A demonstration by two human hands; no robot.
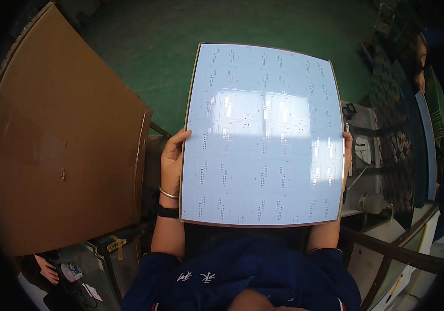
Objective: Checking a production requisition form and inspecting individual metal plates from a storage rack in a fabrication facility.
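Between my two hands is a large, nearly square circuit board panel, white and glossy, with rows of small dark and bare pads. Bright reflections lie across its middle and right side. My left hand grips the left edge, its thumb at the rim and the other fingers hidden behind. A bangle and a dark band circle that wrist. At the right edge, my right hand is closed on the panel, mostly covered by it. The panel is held up in front of my body, over my forearms.
A big brown cardboard sheet stands at the left. On the right are a work surface with a pale plastic container, and dark upright panels. Another person's hand is at the far right, another hand at lower left. Beyond lies green floor.
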